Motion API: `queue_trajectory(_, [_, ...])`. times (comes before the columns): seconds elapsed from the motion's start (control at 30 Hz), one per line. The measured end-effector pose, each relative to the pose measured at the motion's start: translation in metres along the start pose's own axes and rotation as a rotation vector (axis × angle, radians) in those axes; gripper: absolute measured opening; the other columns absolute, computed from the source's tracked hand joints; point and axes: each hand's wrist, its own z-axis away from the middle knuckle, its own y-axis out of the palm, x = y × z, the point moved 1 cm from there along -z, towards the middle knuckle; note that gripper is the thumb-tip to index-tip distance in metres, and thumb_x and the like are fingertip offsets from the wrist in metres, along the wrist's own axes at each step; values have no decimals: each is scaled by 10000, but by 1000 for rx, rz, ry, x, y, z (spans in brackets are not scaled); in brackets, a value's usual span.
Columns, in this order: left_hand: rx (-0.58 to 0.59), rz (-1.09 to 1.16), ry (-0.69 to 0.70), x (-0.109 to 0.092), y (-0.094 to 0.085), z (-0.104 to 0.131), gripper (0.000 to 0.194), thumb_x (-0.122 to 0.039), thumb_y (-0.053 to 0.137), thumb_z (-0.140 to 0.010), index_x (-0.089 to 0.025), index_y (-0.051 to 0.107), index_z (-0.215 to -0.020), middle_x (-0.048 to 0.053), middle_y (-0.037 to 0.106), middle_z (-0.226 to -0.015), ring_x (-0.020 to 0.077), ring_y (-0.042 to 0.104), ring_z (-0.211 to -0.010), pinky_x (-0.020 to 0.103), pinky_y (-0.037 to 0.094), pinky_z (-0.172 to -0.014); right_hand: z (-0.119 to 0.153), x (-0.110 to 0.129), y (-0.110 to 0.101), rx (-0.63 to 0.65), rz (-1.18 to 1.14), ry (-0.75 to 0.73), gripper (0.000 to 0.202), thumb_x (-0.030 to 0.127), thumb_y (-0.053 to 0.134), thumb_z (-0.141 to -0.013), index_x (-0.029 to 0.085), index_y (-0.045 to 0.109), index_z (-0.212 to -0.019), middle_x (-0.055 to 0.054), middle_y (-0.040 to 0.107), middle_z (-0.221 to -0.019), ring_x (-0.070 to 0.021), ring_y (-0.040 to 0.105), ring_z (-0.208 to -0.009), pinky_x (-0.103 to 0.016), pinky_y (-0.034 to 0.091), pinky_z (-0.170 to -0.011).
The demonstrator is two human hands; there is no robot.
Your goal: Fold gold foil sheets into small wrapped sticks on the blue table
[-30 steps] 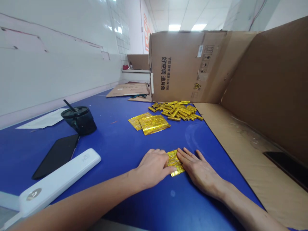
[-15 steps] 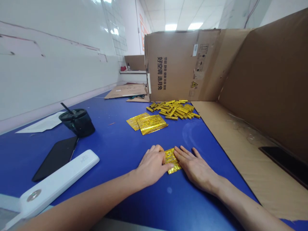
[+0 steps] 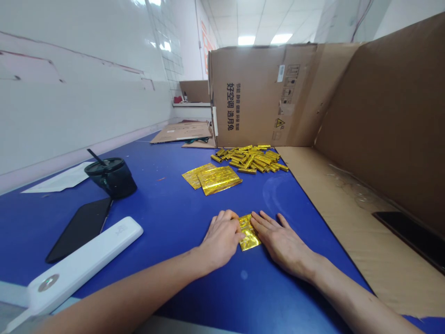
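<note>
Head view: foil [image 3: 250,240] partly under hands [image 3: 222,237]

Left hand [image 3: 221,239] curled at left edge of gold foil [image 3: 250,240], thumb touching it. Right hand [image 3: 285,246] flat, fingers on foil's right side. Foil lies on blue table [image 3: 167,199]. Beyond the hands: two overlapping gold sheets [image 3: 219,181], then pile of gold rolls [image 3: 257,160] in front of big cardboard box [image 3: 257,102]. Left side: white paper [image 3: 57,180], dark cup [image 3: 116,183] with straw [image 3: 96,157], black phone [image 3: 78,229], long white device [image 3: 86,257] nearest the person.
</note>
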Motion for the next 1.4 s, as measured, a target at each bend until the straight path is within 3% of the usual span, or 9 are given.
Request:
queue_trajectory(0.37, [20,-25,42,-3,-5,1,92,-251,523,-750,-178,529,-694,18,495,-929,186,434,-912,322,328,-789,2,1,-4,-67,-16,135,439,207,340,-814,163,365,-1250,-92,340,-1330,-236,272,-1222,-518,183,-965])
queue_trajectory(0.5, [27,-21,41,-4,-7,2,88,-255,530,-747,-181,531,-700,15,491,-932,187,433,-916,321,327,-789,4,-4,-4,-178,-59,237,268,307,455,-772,158,519,-985,-136,453,-1241,-248,359,-1171,-460,282,-928])
queue_trajectory(0.6, [22,-20,45,-3,-6,2,82,-250,531,-746,-182,535,-701,13,494,-932,189,433,-912,322,330,-785,4,-6,-4,-208,-53,237,147,311,469,-770,183,537,-790,-138,498,-1184,-249,389,-1142,-430,314,-903])
queue_trajectory(0.8, [3,-29,65,-2,-5,3,88,-255,527,-753,-178,530,-710,13,494,-930,187,431,-901,321,328,-782,2,-5,-2,-228,-36,223,115,232,455,-780,180,549,-740,-132,514,-1155,-230,426,-1105,-392,329,-900])
queue_trajectory(0.9, [6,-43,66,-2,-5,4,92,-261,527,-756,-179,515,-715,11,488,-916,184,431,-890,317,330,-776,2,-3,-1,-246,-34,236,159,274,471,-777,163,565,-842,-145,499,-1175,-239,405,-1128,-399,326,-909])
queue_trajectory(1.03, [21,-67,58,-3,-7,4,113,-268,526,-759,-193,500,-840,15,488,-915,187,430,-884,317,336,-765,2,-1,-1,-265,46,149,452,183,440,-781,215,390,-1229,-109,234,-1378,-262,203,-1244,-503,227,-946])
queue_trajectory(1.1, [25,-68,82,-4,-8,4,198,-256,527,-759,-216,493,-950,17,486,-963,191,425,-913,320,334,-781,2,-1,0,-190,58,41,487,132,365,-805,295,342,-1263,-44,197,-1394,-254,135,-1262,-552,158,-950])
queue_trajectory(1.2, [24,-62,132,-3,-9,5,331,-235,533,-758,-278,466,-1079,9,488,-1017,190,428,-946,325,336,-804,2,-2,0,-37,13,-28,487,126,297,-825,302,313,-1280,-20,291,-1357,-247,187,-1249,-578,124,-949])
queue_trajectory(1.4, [21,-165,247,6,-1,4,233,-265,457,-812,-271,545,-1028,24,449,-1206,233,358,-1129,403,273,-911,4,-3,-5,51,-18,-13,464,198,261,-852,266,249,-1311,-15,240,-1371,-258,189,-1247,-594,120,-947])
